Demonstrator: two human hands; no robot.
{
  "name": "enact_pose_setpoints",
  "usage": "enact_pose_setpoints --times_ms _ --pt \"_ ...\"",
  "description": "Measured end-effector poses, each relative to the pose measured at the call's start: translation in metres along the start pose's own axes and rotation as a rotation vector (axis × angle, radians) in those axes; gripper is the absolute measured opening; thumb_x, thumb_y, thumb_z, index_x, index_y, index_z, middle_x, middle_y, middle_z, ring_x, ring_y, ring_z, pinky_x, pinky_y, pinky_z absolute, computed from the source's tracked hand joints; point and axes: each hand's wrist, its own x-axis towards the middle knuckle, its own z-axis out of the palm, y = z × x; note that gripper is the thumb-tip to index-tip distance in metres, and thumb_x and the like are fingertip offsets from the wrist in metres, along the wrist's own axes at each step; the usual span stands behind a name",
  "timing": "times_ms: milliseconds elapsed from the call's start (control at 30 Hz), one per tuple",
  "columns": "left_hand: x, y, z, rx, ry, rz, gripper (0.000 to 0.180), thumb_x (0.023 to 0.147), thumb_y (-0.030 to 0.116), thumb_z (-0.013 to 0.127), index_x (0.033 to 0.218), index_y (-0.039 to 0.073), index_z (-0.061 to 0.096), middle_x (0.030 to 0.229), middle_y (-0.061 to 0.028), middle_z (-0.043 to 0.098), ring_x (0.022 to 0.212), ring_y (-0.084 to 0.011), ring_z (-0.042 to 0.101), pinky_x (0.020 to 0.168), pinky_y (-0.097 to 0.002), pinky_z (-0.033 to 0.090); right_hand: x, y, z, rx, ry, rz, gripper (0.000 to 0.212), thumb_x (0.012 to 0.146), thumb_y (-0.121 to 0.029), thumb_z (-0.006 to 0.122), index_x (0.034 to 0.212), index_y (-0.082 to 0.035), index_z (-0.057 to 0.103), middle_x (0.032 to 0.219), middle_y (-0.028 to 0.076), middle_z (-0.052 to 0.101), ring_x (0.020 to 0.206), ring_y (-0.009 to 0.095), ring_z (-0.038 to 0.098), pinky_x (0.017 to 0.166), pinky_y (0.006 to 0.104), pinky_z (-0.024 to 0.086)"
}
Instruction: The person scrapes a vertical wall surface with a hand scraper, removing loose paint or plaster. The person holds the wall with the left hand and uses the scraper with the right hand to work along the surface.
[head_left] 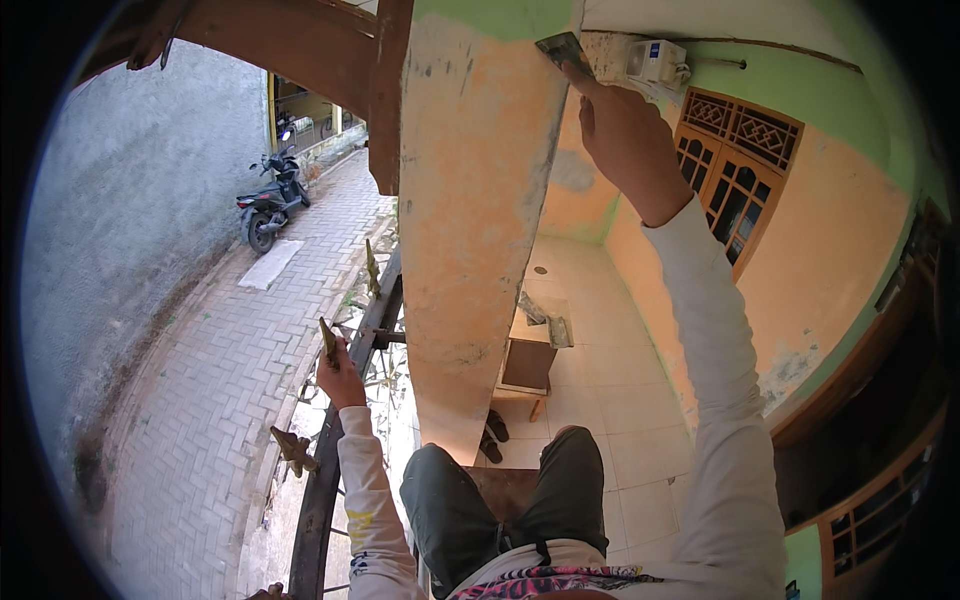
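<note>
The scraper (563,50) sat high against the peeling orange pillar (480,200), its flat blade pressed near the upper edge where orange met green paint. It looked light and stiff, best gripped by its handle, with the thin blade likely to flex little. The right hand (625,140) was clamped round that handle, arm stretched up. The left hand (340,375) was closed on a spike of the iron fence (345,400) below. Beyond lay a wooden stool (528,365), sandals (492,435), a latticed door (735,175), and a parked scooter (270,200) on the brick lane.
</note>
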Motion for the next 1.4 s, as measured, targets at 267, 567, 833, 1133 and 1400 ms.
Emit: enact_pose_setpoints --times_ms 267,567,833,1133,1400 --pt "-0.002 -0.004 0.004 0.006 0.028 0.024 0.031 0.098 0.027 0.065 0.092 -0.002 0.072 0.068 -0.0049 0.065 0.054 -0.0111 0.054 0.052 -0.0295 0.042 -0.01 -0.012 -0.002 -0.081 -0.053 0.053 0.041 0.097 -0.013 0.052 0.138 -0.014 0.058 0.082 0.017 0.067 0.069 0.034 0.067 0.062 0.0449 0.056" --pt "0.002 -0.005 0.0 -0.018 0.001 0.027 0.031 0.098 0.027 0.065 0.094 -0.002 0.073 0.072 -0.003 0.066 0.056 -0.0078 0.054 0.054 -0.0264 0.041 -0.004 -0.016 0.009 -0.009 -0.032 0.057 0.045 0.096 -0.011 0.052 0.14 -0.015 0.056 0.082 0.016 0.067 0.067 0.036 0.066 0.061 0.0454 0.057" --pt "0.001 -0.001 0.002 -0.053 0.037 0.057 0.029 0.099 0.025 0.064 0.093 -0.003 0.071 0.065 -0.0034 0.061 0.055 -0.0091 0.05 0.052 -0.0287 0.039 -0.007 -0.034 0.006 -0.007 -0.054 0.099 0.043 0.097 -0.012 0.052 0.14 -0.012 0.056 0.086 0.019 0.07 0.073 0.036 0.069 0.064 0.0463 0.058" --pt "0.0 0.0 0.002 -0.019 0.009 0.035 0.031 0.097 0.027 0.066 0.093 -0.002 0.074 0.074 -0.0058 0.07 0.055 -0.0093 0.056 0.053 -0.0275 0.043 -0.003 -0.033 0.02 0.047 0.048 0.085 0.046 0.09 -0.01 0.057 0.136 -0.01 0.058 0.078 0.02 0.067 0.07 0.035 0.07 0.057 0.0444 0.057" --pt "0.004 -0.011 0.001 0.021 0.041 0.056 0.031 0.097 0.028 0.066 0.092 -0.001 0.074 0.071 -0.0047 0.069 0.055 -0.0095 0.057 0.054 -0.0273 0.043 -0.002 -0.061 0.009 0.045 -0.109 0.185 0.044 0.095 -0.011 0.054 0.139 -0.01 0.056 0.087 0.02 0.07 0.075 0.034 0.07 0.069 0.0444 0.059"
